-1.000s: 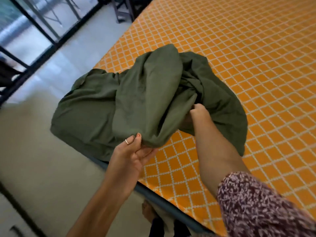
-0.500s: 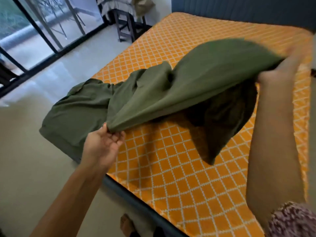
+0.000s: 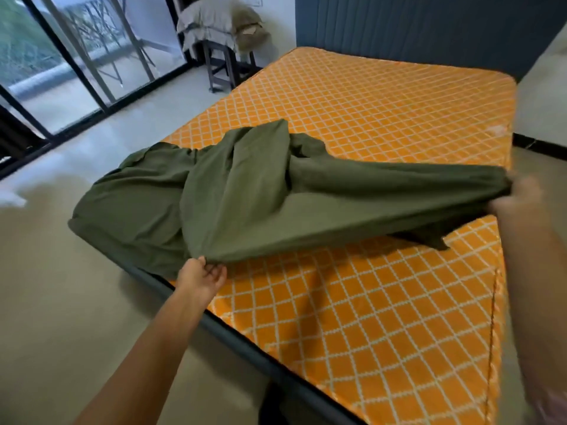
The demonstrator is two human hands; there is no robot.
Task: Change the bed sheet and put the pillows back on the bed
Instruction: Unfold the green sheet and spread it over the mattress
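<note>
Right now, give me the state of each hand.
Left hand: closed on the green sheet edge.
Right hand: blurred, gripping the sheet's far end.

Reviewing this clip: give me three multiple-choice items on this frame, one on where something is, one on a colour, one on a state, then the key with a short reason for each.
1. Where is the pile of pillows?
A. On a stool by the glass door
B. At the head of the mattress
C. On the floor beside the bed

2. What colour is the sheet being handled?
A. White
B. Olive green
C. Blue

3. What state is the sheet in?
A. Spread flat over the whole mattress
B. Folded into a neat square
C. Bunched, stretched between two hands

Key:
1 A: the pillows sit stacked on the dark stool near the glass, off the orange mattress.
2 B: the fabric is plainly olive green against the orange pattern.
3 C: the left hand and right hand each grip an edge, and most of the mattress is bare.
</note>
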